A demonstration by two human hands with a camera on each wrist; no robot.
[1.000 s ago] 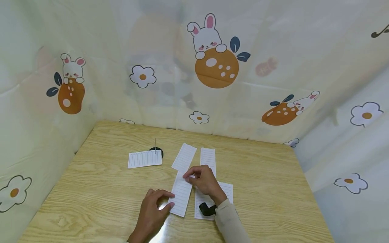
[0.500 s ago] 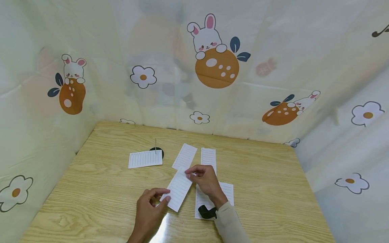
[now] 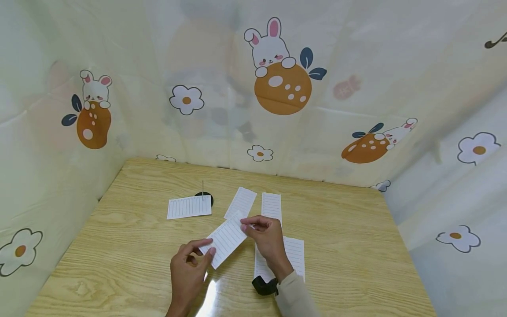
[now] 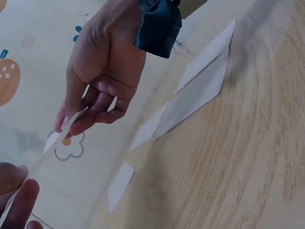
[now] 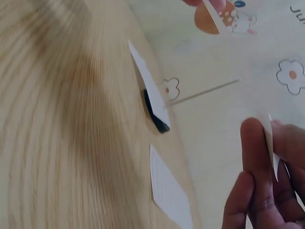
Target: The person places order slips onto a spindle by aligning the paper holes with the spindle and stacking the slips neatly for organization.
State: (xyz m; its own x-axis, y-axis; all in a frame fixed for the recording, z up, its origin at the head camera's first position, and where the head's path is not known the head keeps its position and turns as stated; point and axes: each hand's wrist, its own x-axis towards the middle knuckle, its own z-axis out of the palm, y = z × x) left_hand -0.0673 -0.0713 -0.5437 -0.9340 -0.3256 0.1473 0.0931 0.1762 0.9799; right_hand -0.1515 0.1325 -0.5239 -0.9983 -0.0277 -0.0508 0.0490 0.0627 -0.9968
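Observation:
A white slip of lined paper (image 3: 225, 241) is held slantwise between both hands, raised off the table in the wrist views. My left hand (image 3: 187, 269) pinches its near left end between thumb and fingers. At the far right end my right hand (image 3: 268, 242) pinches it; the left wrist view shows that grip (image 4: 100, 81) from the side. Beyond the hands stands a paper spike with a round black base (image 3: 204, 194) and a thin upright metal rod (image 5: 205, 92). Another lined slip (image 3: 186, 208) is threaded on the rod by one end.
More lined slips lie on the wooden table (image 3: 348, 246): one behind the held slip (image 3: 242, 201), another to its right (image 3: 271, 204), and others partly under the right forearm (image 3: 294, 255). A printed curtain (image 3: 222, 127) encloses the table's back and sides.
The held slip has swung from nearly lengthwise to a diagonal and risen. My left hand has moved left and slightly away with its end; my right hand has stayed almost in place.

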